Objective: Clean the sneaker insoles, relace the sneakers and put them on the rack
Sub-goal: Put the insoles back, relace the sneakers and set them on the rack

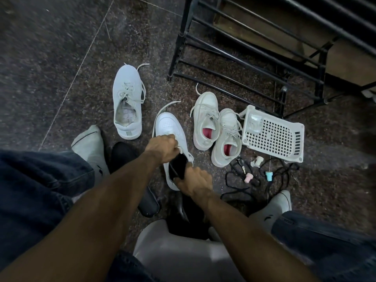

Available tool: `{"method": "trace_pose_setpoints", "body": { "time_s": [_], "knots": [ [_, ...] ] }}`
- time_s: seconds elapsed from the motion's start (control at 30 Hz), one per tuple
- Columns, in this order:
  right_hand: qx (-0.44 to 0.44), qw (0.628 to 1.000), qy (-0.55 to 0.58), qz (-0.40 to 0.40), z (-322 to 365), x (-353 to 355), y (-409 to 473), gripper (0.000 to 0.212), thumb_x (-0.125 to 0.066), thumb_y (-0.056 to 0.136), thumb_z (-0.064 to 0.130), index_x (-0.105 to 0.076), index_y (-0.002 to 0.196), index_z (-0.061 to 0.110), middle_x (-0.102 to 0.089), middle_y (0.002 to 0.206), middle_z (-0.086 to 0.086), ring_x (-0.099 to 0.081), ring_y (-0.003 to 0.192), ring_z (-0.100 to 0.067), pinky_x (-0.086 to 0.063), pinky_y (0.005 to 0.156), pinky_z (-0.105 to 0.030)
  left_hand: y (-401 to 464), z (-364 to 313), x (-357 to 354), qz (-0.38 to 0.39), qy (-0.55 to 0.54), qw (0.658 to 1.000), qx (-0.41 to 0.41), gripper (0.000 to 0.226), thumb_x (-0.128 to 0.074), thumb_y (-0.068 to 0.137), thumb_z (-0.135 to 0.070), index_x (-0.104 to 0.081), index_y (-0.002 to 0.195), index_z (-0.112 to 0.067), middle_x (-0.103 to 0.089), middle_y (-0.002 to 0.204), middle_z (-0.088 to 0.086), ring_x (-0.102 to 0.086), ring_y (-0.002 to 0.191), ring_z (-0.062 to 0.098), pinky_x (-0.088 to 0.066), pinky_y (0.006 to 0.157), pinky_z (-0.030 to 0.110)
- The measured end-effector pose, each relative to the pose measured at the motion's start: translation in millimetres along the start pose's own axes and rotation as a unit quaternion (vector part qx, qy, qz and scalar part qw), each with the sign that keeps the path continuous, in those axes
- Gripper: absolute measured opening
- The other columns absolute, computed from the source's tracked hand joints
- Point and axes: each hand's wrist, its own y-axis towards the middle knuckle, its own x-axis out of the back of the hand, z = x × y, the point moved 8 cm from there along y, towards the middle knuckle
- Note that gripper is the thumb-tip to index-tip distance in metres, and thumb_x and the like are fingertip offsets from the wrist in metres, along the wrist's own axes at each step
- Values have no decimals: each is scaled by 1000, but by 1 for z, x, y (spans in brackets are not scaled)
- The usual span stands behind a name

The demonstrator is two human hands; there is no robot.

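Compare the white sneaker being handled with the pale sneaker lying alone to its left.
The handled sneaker is smooth white with a perforated toe; the lone sneaker looks like pale knit. The left hand grips the first while the right hand holds a dark insole at its opening; the second lies untouched, a light insole inside. Both point away, laces loose.

head-worn, looking steeply down, floor point(61, 58) close, slightly blurred

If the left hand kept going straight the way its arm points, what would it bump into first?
Probably the toe of the white sneaker that the left hand already grips; beyond that, bare floor, then the black rack. Depth is unclear.
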Motion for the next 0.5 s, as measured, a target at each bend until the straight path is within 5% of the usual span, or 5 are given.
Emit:
{"method": "trace_pose_setpoints", "body": {
  "time_s": [0.23,0.37,0.5],
  "knots": [
    [-96,968,229,30,-38,-21,1,76,-58,67,77,-52,115,17,-66,107,-8,-63,100,-30,-43,75,-33,0,3,1,12,-2,1000,3,36,-44,96,-40,-62,104,-10,-56,114,7,-57,106,30,-40,77,37],
    [-130,921,361,66,-70,-57,-4,20,-74,81,28,-69,86,9,-69,84,-5,-63,80,-21,-51,73,-39,-1,2,1,12,-13,1000,11,35,-44,95,-39,-63,104,-11,-57,112,6,-56,105,29,-42,78,37],
    [-180,910,373,15,-69,-59,0,23,-72,80,24,-59,66,11,-65,75,-9,-63,74,-26,-50,69,-37,0,2,-5,33,-41,999,11,34,-45,95,-38,-63,103,-11,-56,113,4,-49,112,25,-43,80,39]
  ]
}}
